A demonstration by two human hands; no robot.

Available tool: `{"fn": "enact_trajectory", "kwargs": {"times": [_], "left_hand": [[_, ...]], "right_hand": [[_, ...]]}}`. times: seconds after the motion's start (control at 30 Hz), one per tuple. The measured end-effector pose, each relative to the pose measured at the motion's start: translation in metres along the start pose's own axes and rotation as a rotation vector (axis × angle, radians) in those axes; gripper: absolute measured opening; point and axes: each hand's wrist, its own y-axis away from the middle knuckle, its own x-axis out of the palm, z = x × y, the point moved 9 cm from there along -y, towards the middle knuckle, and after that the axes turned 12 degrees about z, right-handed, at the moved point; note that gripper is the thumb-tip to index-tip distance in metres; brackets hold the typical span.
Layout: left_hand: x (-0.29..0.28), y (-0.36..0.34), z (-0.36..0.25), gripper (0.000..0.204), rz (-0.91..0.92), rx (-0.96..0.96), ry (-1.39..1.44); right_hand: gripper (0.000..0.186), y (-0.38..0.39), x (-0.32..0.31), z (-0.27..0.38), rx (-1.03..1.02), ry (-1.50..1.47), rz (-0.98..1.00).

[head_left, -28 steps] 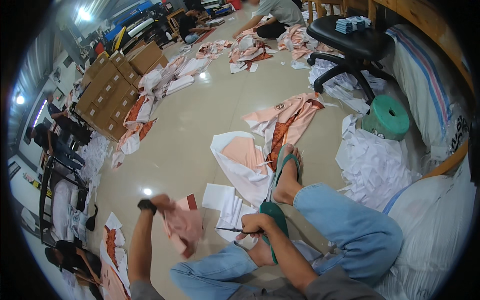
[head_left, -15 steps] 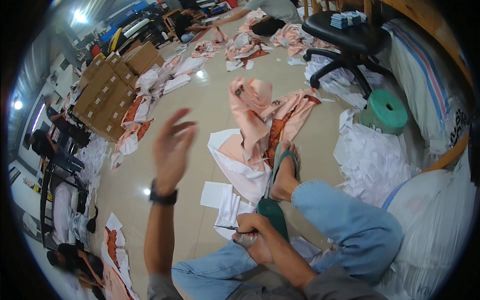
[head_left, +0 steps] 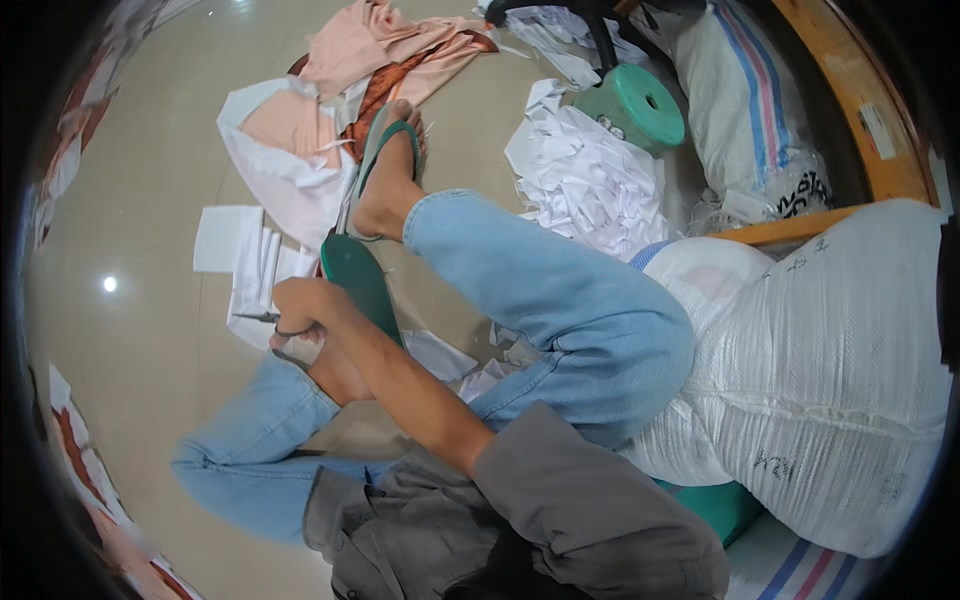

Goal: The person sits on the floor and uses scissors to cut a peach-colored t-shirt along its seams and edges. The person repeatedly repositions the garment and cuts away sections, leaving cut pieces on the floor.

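My right hand (head_left: 303, 308) is closed around a pair of scissors (head_left: 262, 317), whose narrow dark blades point left. It hangs just in front of my bent leg, beside the loose green sandal (head_left: 357, 280). Folded white cloth pieces (head_left: 262, 262) lie on the floor at the blade tips. Beyond them spreads a heap of peach fabric (head_left: 360, 50) with a brown-orange pattern and white edges, partly under my sandalled foot (head_left: 388, 180). My left hand is out of view.
White fabric scraps (head_left: 595, 175) are piled right of my knee. A green round object (head_left: 635, 105) sits near the black chair base (head_left: 590, 25). Large white sacks (head_left: 830, 370) and a wooden frame (head_left: 870, 130) flank my right side. Patterned cloth (head_left: 80, 450) lies along the left edge.
My view has swung down and to the right. My raised left hand with its black wristband has left the picture. My right hand keeps its hold on the scissors.
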Motion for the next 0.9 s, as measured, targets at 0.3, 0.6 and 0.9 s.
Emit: {"fn": "enact_trajectory", "kwargs": {"times": [0.3,0.6,0.9], "left_hand": [[0.013,0.011,-0.015,0.055,0.118,0.074,-0.015],[0.020,0.009,-0.022,0.058,0.195,0.093,-0.029],[0.011,0.002,-0.024,0.061,0.273,0.123,-0.064]], "right_hand": [[0.046,0.006,0.017,0.017,0.041,0.094,0.035],[0.040,0.006,0.017,0.013,0.024,0.077,0.014],[0.050,0.005,0.013,0.014,0.003,0.165,-0.020]]}}
